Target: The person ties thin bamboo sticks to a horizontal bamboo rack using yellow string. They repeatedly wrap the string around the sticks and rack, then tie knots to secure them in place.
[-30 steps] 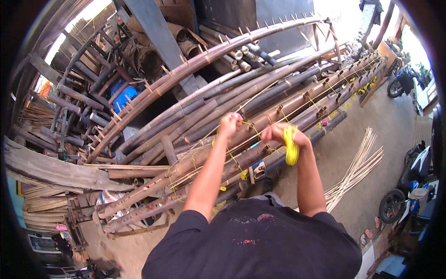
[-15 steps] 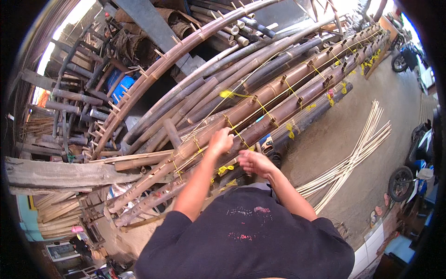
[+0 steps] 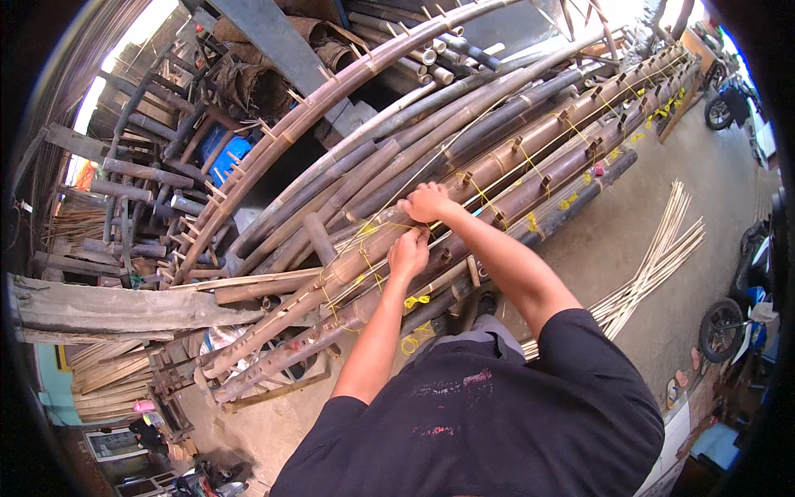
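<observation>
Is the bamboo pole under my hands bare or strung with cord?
Strung: yellow cord crosses the bamboo pole on both sides of your hands.

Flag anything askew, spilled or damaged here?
One oddity: the thin bamboo strips lie splayed in a rough X on the floor, while the bamboo poles at the left hand and right hand run roughly parallel. No spill or clear damage visible.

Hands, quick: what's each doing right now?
Left hand: closed at the bamboo pole, contents hidden.
Right hand: curled at that pole; open or closed unclear.
</observation>
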